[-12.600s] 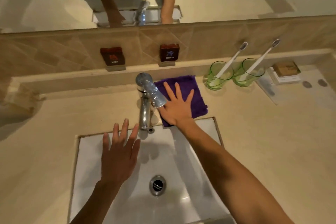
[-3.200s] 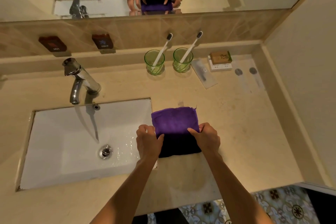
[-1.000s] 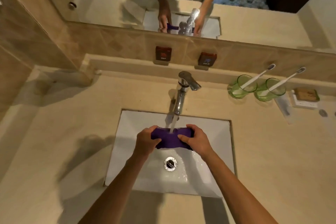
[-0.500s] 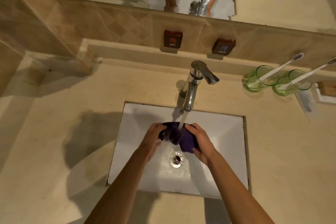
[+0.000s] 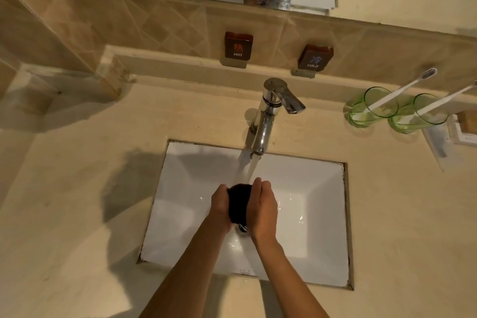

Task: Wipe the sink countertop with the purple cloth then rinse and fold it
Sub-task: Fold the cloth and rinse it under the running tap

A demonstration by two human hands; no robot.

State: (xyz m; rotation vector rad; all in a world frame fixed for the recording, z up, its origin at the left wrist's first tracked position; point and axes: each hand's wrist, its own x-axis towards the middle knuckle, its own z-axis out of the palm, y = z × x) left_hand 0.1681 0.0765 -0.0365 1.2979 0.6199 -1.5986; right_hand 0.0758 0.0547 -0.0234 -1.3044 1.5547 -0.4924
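Both hands press the bunched cloth (image 5: 238, 202) between them under running water, low in the middle of the frame.

Left hand (image 5: 221, 205) and right hand (image 5: 262, 208) are each closed on the cloth, which looks dark here and sits over the white sink (image 5: 317, 214), just above the drain. Water falls from the chrome faucet (image 5: 268, 116) onto its top edge. Two green glasses (image 5: 374, 108) holding toothbrushes stand on the beige countertop (image 5: 77, 214) at the right of the frame.
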